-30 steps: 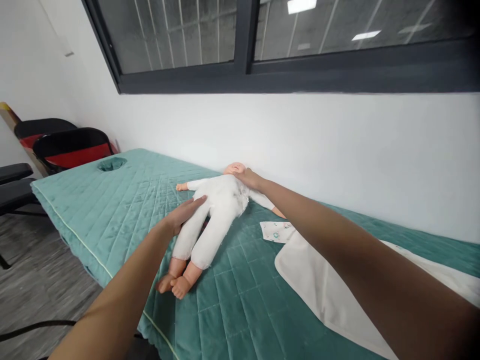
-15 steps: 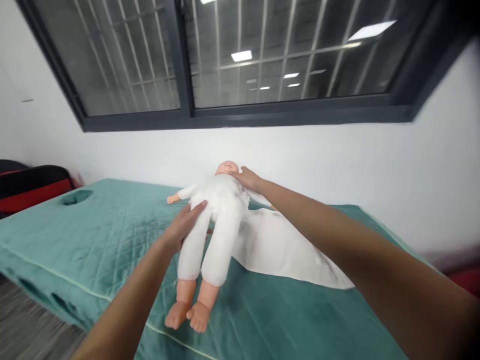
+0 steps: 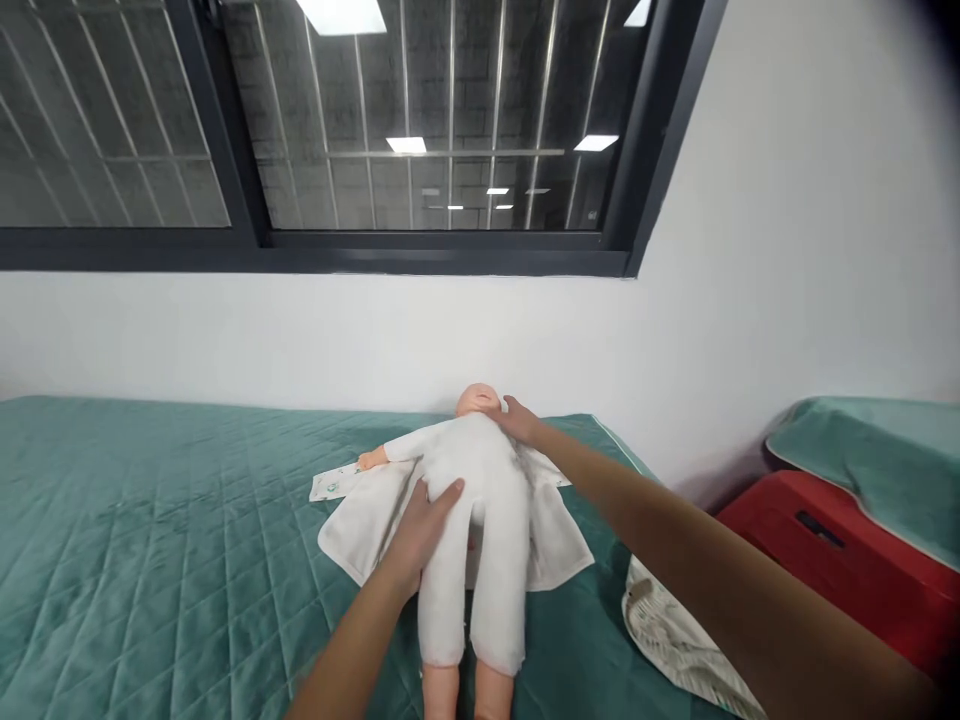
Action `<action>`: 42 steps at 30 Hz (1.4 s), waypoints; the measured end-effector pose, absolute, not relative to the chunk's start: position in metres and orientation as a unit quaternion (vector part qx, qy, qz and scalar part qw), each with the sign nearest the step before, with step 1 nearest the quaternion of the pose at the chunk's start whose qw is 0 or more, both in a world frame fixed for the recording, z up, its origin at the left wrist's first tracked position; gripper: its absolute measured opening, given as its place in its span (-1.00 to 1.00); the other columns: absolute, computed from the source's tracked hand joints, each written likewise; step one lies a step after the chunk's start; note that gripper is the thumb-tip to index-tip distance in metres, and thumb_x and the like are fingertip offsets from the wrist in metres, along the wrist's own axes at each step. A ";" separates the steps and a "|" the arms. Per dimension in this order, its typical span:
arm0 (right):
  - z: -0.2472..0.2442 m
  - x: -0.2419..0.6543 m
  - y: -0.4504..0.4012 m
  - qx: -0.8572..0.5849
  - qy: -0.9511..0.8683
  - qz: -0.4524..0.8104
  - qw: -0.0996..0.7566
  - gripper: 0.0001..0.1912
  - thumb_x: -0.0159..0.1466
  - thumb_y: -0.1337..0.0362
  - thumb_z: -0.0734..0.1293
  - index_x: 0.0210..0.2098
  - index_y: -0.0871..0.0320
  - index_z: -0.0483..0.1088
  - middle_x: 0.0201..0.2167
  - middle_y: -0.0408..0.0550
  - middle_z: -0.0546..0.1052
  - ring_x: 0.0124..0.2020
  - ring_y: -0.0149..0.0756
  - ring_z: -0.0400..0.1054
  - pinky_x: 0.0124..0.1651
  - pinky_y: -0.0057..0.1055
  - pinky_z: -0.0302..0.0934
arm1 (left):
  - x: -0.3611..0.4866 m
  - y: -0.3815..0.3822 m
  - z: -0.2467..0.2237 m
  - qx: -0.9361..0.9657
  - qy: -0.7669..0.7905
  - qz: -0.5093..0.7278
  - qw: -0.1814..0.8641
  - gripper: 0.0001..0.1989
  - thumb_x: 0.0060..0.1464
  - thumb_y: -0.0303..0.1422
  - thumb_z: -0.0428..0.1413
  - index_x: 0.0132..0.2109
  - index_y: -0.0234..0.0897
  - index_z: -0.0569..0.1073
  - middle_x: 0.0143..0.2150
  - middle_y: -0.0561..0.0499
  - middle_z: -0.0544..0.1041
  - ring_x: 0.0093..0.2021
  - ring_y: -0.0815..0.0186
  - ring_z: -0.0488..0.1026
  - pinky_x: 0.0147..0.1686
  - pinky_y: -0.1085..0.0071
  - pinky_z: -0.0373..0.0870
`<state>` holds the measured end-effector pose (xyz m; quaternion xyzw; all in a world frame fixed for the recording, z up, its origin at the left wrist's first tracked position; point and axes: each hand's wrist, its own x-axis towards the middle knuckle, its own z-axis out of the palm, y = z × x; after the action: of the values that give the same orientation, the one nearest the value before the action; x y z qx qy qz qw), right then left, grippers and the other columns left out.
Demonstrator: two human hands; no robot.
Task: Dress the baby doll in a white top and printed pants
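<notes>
A baby doll [image 3: 484,470] with a white cloth body lies face up, its head toward the wall. Beneath it is a spread-open white baby garment [image 3: 561,545]; one patterned sleeve shows near the doll's arm on the left. My left hand [image 3: 421,528] grips the doll at the hip and upper thigh, thumb on top and fingers hidden underneath. At the doll's neck and shoulder is my right hand [image 3: 517,418], its fingers partly hidden behind the head. The lower feet are cut off by the frame's bottom edge.
A green quilted cover [image 3: 187,560] spreads under everything. White patterned cloth [image 3: 675,630] lies at the right, partly behind my right forearm. Beyond it stands a red case-like object [image 3: 795,520] with green fabric [image 3: 877,460] on it. A white wall [image 3: 300,340] and barred window rise behind.
The doll has moved right along the bed, from beside a white cloth to lying over the open garment. My hands keep hold of it, and the view has turned right.
</notes>
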<state>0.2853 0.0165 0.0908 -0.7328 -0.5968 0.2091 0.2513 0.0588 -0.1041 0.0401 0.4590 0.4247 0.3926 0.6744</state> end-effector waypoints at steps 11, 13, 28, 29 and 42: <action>0.080 0.278 0.024 -0.710 -0.683 0.067 0.160 -0.30 0.36 -0.21 0.04 0.19 0.22 0.24 -0.06 0.32 0.54 0.00 0.16 0.44 0.01 -0.06 0.19 | 0.046 -0.083 0.011 0.562 0.562 0.403 0.453 -0.46 0.18 0.06 0.00 0.08 -0.24 0.45 0.04 -0.24 0.56 0.03 0.02 0.52 0.05 0.12 0.43; 0.095 0.270 0.021 -0.691 -0.705 0.011 0.160 -0.35 0.39 -0.17 0.03 0.15 0.21 0.28 -0.07 0.31 0.53 0.06 0.16 0.38 0.10 -0.02 0.09 | 0.032 -0.067 0.010 0.627 0.587 0.391 0.330 -0.55 0.24 -0.06 -0.03 0.06 -0.28 0.45 -0.07 -0.19 0.58 -0.08 0.07 0.53 0.04 0.12 0.39; 0.044 0.118 0.043 -0.479 -0.878 -0.013 -0.012 -0.71 0.28 0.26 0.29 -0.02 0.18 0.41 0.00 0.13 0.52 0.00 0.00 0.40 -0.01 -0.15 0.26 | 0.008 -0.011 -0.027 0.685 0.666 0.277 0.107 -0.82 0.24 -0.37 -0.05 -0.16 -0.28 0.44 -0.12 -0.19 0.50 -0.15 0.08 0.48 -0.25 0.27 0.31; 0.045 0.122 0.047 -0.484 -0.875 -0.001 -0.007 -0.70 0.28 0.22 0.30 -0.02 0.17 0.41 0.00 0.11 0.54 -0.03 -0.02 0.43 -0.04 -0.18 0.28 | 0.005 -0.009 -0.028 0.669 0.662 0.313 0.129 -0.84 0.22 -0.38 -0.03 -0.21 -0.27 0.44 -0.17 -0.18 0.52 -0.18 0.08 0.49 -0.24 0.26 0.30; 0.058 0.174 0.031 -0.473 -0.869 0.082 0.117 -0.59 0.30 -0.02 0.30 0.05 0.02 0.45 0.09 -0.09 0.53 0.07 -0.11 0.40 0.01 -0.32 0.23 | -0.016 -0.005 -0.025 0.465 0.647 0.552 0.246 -0.88 0.08 -0.41 0.00 -0.29 -0.26 0.44 -0.29 -0.01 0.58 -0.26 0.26 0.48 -0.23 0.40 0.33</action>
<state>0.1737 0.0307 0.0582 -0.4733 -0.8692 0.0817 0.1174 -0.0157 -0.0054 -0.0252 0.4648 0.6470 0.5521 0.2461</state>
